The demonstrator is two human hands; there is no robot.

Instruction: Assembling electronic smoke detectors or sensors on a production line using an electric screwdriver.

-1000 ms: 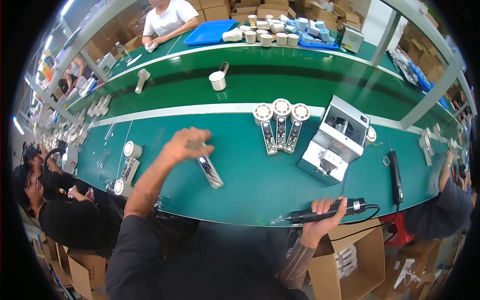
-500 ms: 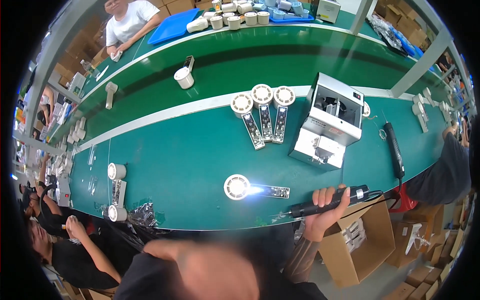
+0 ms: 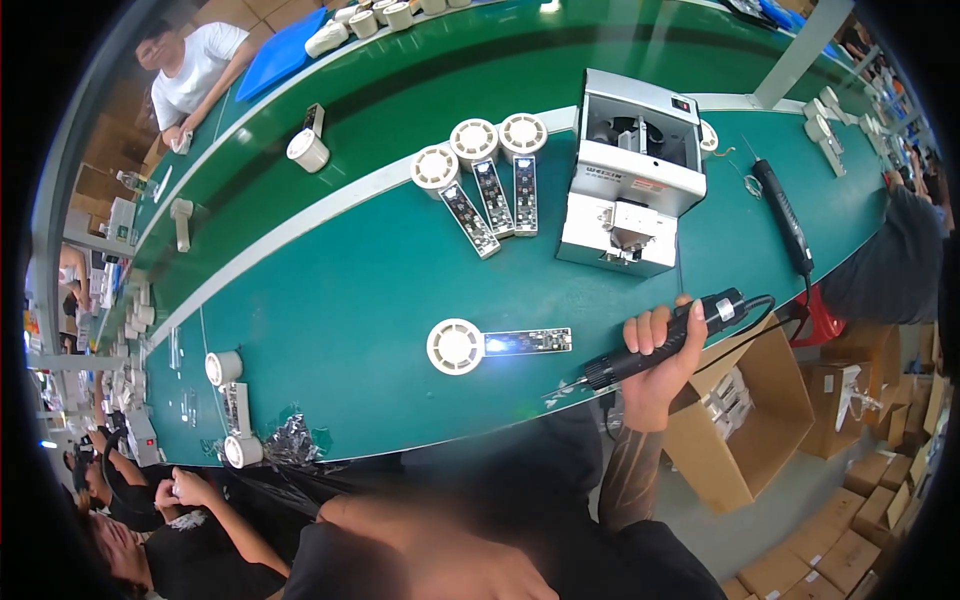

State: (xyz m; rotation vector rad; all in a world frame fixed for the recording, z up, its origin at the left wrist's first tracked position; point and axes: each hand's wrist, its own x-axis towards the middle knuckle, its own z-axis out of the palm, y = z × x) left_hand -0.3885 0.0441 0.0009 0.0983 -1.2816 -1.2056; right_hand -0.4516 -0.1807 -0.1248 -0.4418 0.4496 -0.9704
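Now, from the left, we find a row of white units [image 3: 223,368] on the green counter [image 3: 340,290], with crumpled dark film [image 3: 292,440] just beside its near end. Our left hand [image 3: 470,565] is blurred at the lower edge, and we cannot tell whether its grip is spread or pressed together. One second ago it was over the counter at a board-bearing piece; now, as half a second ago, it is away from it. The lit unit [image 3: 455,347] lies on the counter, untouched, round head left and bare circuit board right, its bluish glow smaller than half a second ago. Farther back, three similar units [image 3: 492,195] still fan out beside a silver machine [image 3: 630,180]. Our right hand [image 3: 662,380] keeps its grip wrapped round a black electric screwdriver [image 3: 612,368], bit pointing left, at the near edge. Farther right we see a second screwdriver [image 3: 785,218] lying on the counter.
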